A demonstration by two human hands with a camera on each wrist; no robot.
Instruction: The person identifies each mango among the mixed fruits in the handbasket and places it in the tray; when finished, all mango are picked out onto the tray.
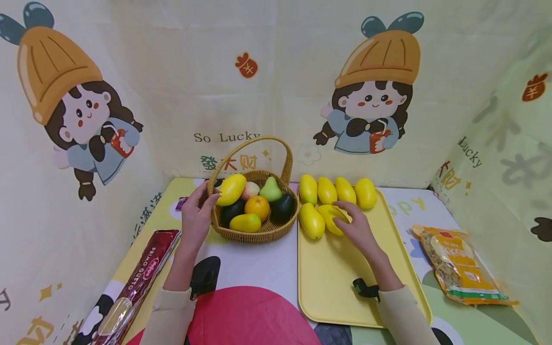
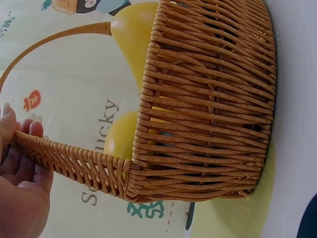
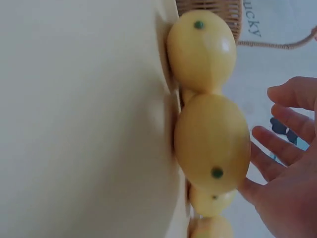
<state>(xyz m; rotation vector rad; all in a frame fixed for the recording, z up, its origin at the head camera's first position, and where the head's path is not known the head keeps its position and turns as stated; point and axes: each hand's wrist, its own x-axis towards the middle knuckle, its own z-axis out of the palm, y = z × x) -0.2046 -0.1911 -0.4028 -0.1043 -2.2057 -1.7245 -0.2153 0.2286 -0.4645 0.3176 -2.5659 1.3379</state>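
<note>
My left hand is at the left side of the wicker basket. In the left wrist view its thumb and fingers hold the basket's handle. Inside lie a yellow mango by the fingertips, a smaller yellow-green mango, an orange, a green pear, a pinkish round fruit and dark avocados. Over a mango on the yellow tray, my right hand has its fingers spread and slightly bent, not closed round it.
More mangoes line the tray's far end, left of the right hand too. A yellow-orange food packet lies right of the tray. A long dark red package lies at the left. Printed cloth walls enclose the table.
</note>
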